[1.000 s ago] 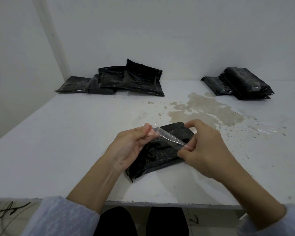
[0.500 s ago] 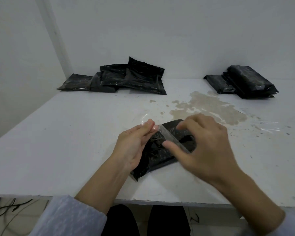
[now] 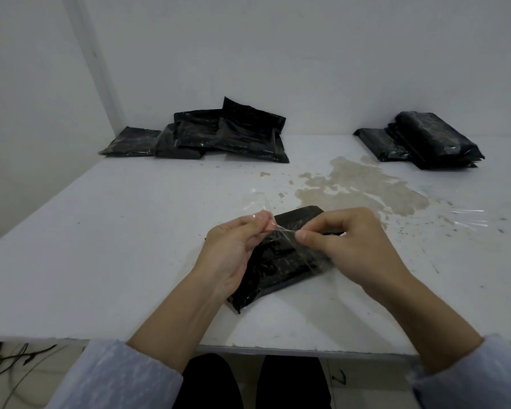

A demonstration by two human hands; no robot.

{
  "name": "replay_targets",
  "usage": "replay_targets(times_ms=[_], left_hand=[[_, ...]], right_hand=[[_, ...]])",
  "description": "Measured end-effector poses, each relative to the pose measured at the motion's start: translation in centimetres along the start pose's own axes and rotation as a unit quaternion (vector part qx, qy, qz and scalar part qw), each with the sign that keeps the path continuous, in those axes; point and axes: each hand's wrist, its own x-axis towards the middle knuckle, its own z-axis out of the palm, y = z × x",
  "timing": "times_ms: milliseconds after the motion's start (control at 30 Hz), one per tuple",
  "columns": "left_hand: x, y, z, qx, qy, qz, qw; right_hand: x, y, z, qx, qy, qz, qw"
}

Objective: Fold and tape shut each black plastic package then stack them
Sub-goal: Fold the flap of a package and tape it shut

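While both forearms reach in from the near edge of the white table (image 3: pixel 101 246), the hands meet over a folded black plastic package (image 3: pixel 281 270) lying flat between them. The left hand (image 3: pixel 233 255) is turned palm-inward, its fingers curled, and its thumb and fingertips pinch one end of a strip of clear tape (image 3: pixel 281 231); a loose bit of the tape sticks up past those fingertips. The right hand (image 3: pixel 351 246) comes in knuckles-up, fingers bent, and its thumb and forefinger pinch the other end of the strip, so the tape runs taut between the two hands just above the package's far half. Whether the tape already touches the plastic there I cannot tell.

The package's long axis runs diagonally, its near end pointing back toward the left wrist and its far end poking out beyond the fingers of both hands. No label or writing can be read on it.

Beyond the left hand, well away by the wall, lies a loose heap of black packages (image 3: pixel 219 137). Beyond the right hand, equally far off, sits a stack of folded packages (image 3: pixel 425 140). A brownish stain (image 3: pixel 357 184) marks the table just past the right hand, and a scrap of clear film (image 3: pixel 466 216) lies out to that hand's right.
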Motion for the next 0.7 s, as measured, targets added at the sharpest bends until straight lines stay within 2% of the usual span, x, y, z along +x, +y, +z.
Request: replay_targets(times_ms=[67,133,267,300,367,433,500,600,700], left_hand=[[-0.1,0.0,0.0,0.012,-0.002,0.004,1.000],[-0.2,0.1,0.0,0.019,-0.003,0.005,1.000],[-0.3,0.0,0.1,0.018,0.005,0.004,1.000],[-0.3,0.0,0.1,0.015,0.006,0.006,1.000],[-0.3,-0.1,0.0,0.002,0.006,0.016,1.000],[-0.5,-0.1,-0.1,-0.009,-0.007,0.031,0.999],[-0.8,0.0,-0.2,0.005,-0.051,0.041,0.998],[-1.1,0.0,-0.3,0.042,-0.114,0.040,0.992],[-1.0,0.0,-0.2,0.062,-0.111,0.039,0.991]], right_hand=[[0.2,-0.1,-0.1,0.089,-0.014,0.067,0.994],[0.4,-0.1,-0.1,0.128,-0.032,0.112,0.985],[0.6,0.1,-0.2,0.139,-0.036,0.121,0.982],[0.6,0.2,-0.1,0.121,-0.028,0.094,0.988],[0.5,0.3,0.1,0.006,0.014,-0.027,1.000],[0.3,0.6,0.4,-0.095,0.052,-0.151,0.983],[0.0,1.1,0.6,-0.084,0.071,-0.179,0.978],[-0.1,0.9,0.1,0.086,0.020,-0.034,0.996],[-0.1,0.7,-0.4,0.261,-0.077,0.120,0.955]])
